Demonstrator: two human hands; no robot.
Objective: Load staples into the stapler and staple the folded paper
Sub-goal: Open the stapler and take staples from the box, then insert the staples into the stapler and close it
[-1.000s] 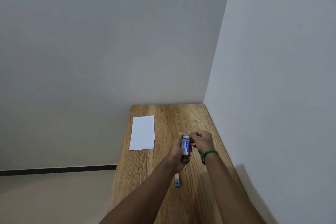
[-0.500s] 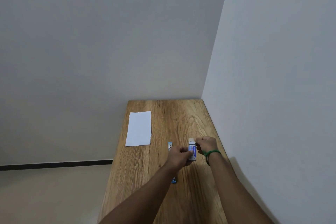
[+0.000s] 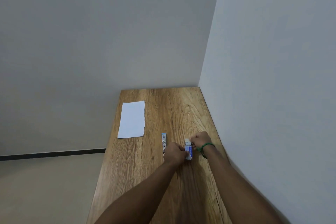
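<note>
A small blue-and-white staple box (image 3: 188, 149) sits low over the wooden table (image 3: 163, 107), held between both hands. My left hand (image 3: 175, 152) grips its near left side with curled fingers. My right hand (image 3: 201, 140), with a green band on the wrist, pinches the box's far end, where a white flap stands open. The slim blue-and-white stapler (image 3: 164, 141) lies flat on the table just left of the box, its near end hidden behind my left hand. The folded white paper (image 3: 132, 119) lies near the table's left edge, farther away.
The table stands in a corner, with a wall along its far edge and another close along its right edge. Its left edge drops to a beige floor (image 3: 45, 187).
Both hands have lowered the staple box toward the table and shifted it right. The stapler, earlier mostly behind my arms, now shows to the left of my left hand.
</note>
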